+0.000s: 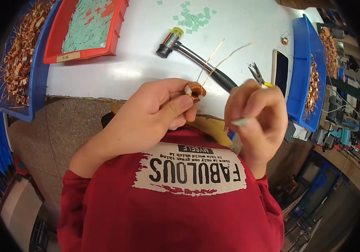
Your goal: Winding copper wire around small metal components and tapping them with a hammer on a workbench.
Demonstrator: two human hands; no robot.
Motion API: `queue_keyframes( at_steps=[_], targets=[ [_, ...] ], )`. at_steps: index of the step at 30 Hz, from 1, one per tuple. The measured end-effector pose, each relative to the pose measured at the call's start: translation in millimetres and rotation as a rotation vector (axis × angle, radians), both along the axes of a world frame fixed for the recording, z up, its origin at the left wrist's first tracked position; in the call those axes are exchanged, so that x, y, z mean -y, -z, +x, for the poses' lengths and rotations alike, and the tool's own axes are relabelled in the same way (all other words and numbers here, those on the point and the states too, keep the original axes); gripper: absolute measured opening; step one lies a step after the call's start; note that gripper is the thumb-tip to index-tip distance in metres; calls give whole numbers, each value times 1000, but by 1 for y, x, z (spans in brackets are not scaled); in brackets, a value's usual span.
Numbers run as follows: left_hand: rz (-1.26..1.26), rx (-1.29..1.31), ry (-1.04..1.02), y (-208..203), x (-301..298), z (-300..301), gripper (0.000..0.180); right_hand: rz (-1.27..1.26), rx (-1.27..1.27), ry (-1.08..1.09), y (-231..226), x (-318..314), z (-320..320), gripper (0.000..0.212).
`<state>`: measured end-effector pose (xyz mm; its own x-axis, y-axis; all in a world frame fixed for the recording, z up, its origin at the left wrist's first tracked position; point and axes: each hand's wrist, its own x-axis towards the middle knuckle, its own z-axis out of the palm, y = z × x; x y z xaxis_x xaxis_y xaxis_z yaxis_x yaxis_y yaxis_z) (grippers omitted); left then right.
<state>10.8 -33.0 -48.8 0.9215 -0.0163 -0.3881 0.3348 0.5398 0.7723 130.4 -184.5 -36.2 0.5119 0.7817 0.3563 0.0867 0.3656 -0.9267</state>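
My left hand (148,111) pinches a small ring-shaped copper wire coil (196,91) between thumb and fingers, near the table's front edge. Two long wire leads stick up from the coil, away from me. To its right is my raised right hand (262,115), slightly blurred, with its fingers curled. A small pale green piece (241,122) shows at the thumb tip, apart from the coil. Beyond my hands lies a two-faced mallet (197,61) with a black handle and one yellow face. The end of its handle reaches close to my right hand.
A red bin (119,31) of green squares stands back left, beside a blue bin (41,54) of coils. Loose green squares (192,19) lie at the back. To the right are pliers (257,74), a phone (280,69), a single coil (285,40) and another blue bin (302,63).
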Motion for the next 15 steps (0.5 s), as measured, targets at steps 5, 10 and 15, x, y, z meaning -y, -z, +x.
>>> queue_keyframes(
  at_steps=[5, 10, 15],
  targets=[
    [46, 17, 0, 1, 2, -2, 26, -161, 761, 282, 4, -1, -14, 14],
    [77, 32, 19, -5, -1, -3, 27, -172, 1009, 327, 11, -3, -20, 13],
    [119, 40, 31, -3, 1, -3, 28, -195, 1025, 345, 12, -3, -23, 15]
  ],
)
